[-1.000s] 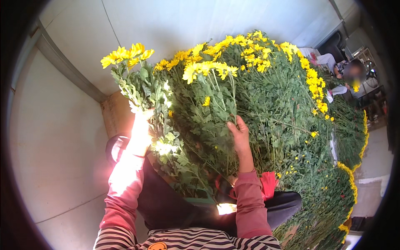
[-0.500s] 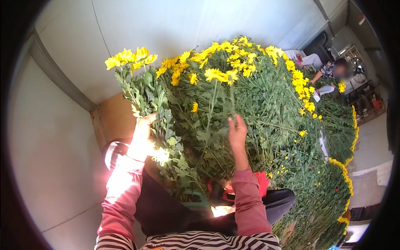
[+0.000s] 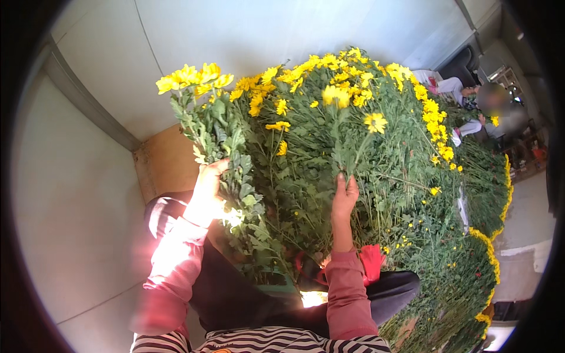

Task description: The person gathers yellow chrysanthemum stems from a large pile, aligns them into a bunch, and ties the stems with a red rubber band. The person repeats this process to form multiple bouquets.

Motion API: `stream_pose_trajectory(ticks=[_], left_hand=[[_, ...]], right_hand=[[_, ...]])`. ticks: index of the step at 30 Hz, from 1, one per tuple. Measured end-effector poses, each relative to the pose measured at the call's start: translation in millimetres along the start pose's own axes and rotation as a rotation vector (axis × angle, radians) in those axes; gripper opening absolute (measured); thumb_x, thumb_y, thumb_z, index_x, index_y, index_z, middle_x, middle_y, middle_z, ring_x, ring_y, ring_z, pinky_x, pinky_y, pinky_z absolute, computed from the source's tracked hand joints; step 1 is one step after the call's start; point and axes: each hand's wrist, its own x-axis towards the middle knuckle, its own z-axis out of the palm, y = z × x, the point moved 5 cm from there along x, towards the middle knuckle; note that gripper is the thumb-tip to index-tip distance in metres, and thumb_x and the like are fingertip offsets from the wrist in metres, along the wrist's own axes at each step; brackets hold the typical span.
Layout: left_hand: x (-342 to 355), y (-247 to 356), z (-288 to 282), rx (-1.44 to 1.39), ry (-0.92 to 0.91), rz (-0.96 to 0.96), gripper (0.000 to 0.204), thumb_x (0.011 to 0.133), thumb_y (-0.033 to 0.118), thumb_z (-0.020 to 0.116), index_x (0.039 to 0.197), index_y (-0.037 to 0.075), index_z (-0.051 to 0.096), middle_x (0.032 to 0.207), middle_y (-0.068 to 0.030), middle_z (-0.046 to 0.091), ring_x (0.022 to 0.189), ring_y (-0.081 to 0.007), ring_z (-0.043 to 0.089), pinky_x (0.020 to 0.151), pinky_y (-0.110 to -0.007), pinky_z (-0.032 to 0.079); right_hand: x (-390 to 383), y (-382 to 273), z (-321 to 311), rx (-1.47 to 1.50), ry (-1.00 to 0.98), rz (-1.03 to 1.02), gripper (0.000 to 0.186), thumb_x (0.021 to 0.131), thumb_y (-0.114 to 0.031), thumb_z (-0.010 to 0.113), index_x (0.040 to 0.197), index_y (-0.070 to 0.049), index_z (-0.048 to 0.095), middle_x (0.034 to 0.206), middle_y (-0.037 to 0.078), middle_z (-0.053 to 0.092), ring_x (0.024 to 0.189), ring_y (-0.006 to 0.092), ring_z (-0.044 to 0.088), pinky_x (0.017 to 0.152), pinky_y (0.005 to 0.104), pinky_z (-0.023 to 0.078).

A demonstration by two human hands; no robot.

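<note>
Bunch upright at your left, sprigs apart at your right

Your left hand [image 3: 209, 188] is closed around the leafy stems of a bunch [image 3: 229, 132] about midway along its visible length; strong sunlight washes out the wrist and lower palm, so you can't see every finger. Your right hand [image 3: 344, 197] has thumb and fingers pinched together on the stems of the loose sprigs [image 3: 342, 138], below their leaves. Neither hand is spread.

The sprigs lie to the right of the bunch, with a clear gap between. The bunch's long axis runs from yellow heads at the upper left down to leafy stems at the lower right, so it tilts slightly left at the top. Of your sprigs, one points nearly straight up and another leans right; both heads sit lower in view than the bunch's heads, and the upper one is blurred.

Beyond and between your hands spreads the heap of cut flowers [image 3: 406, 159], yellow heads mostly along its far and right edges. Your right hand is nearer to most of it. A brown board [image 3: 168, 156] stands just beyond your left hand, and a red item [image 3: 371, 263] lies beside your right sleeve. Farther off, upper right, sits a co-worker [image 3: 465, 91].
</note>
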Motion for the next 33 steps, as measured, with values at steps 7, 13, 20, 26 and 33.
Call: stream_pose_trajectory(ticks=[7,13,20,26,33], left_hand=[[-17.9,23.8,35.6,-0.053,0.029,-0.169,0.037,0.083,0.030,0.061,0.106,0.002,0.068,0.106,-0.0073,0.067,0.105,-0.0152,0.055,0.099,-0.034,0.036],[-26.2,27.6,43.1,-0.164,0.008,-0.227,0.048,0.088,0.041,0.061,0.117,0.003,0.062,0.127,-0.0075,0.054,0.117,-0.0164,0.048,0.099,-0.034,0.039],[-26.1,23.6,46.5,-0.472,-0.165,-0.102,0.054,0.085,0.048,0.064,0.120,0.007,0.059,0.112,-0.0086,0.063,0.106,-0.0159,0.056,0.092,-0.032,0.043],[-35.8,40.2,49.0,-0.595,-0.238,-0.091,0.057,0.089,0.035,0.064,0.134,0.010,0.039,0.111,-0.0077,0.061,0.099,-0.0212,0.061,0.086,-0.039,0.053],[-36.1,39.7,45.2,-0.358,-0.310,0.067,0.045,0.088,0.023,0.064,0.126,0.006,0.048,0.109,-0.0079,0.062,0.102,-0.0203,0.059,0.089,-0.036,0.048]], right_hand=[[-68.0,-76.2,35.0,-0.074,-0.148,-0.164,0.011,0.093,-0.008,0.054,0.093,0.001,0.060,0.078,0.001,0.058,0.071,0.0078,0.050,0.064,0.0237,0.040],[-96.0,-94.8,76.7,-0.070,-0.265,-0.369,0.024,0.086,-0.001,0.061,0.109,-0.001,0.064,0.075,0.007,0.056,0.063,0.0133,0.052,0.056,0.0261,0.040],[-101.0,-115.8,98.5,-0.410,-0.455,-0.373,0.039,0.079,0.001,0.062,0.117,-0.007,0.061,0.081,0.017,0.057,0.064,0.0305,0.057,0.059,0.0376,0.046],[-111.8,-148.3,117.1,-0.831,-0.594,-0.484,0.040,0.085,-0.016,0.062,0.124,-0.009,0.055,0.092,0.022,0.060,0.078,0.0380,0.062,0.066,0.0458,0.050],[-108.4,-118.5,130.5,-1.024,-0.770,0.008,0.059,0.086,-0.035,0.061,0.129,0.001,0.043,0.123,0.024,0.051,0.094,0.0397,0.061,0.078,0.0466,0.050]])
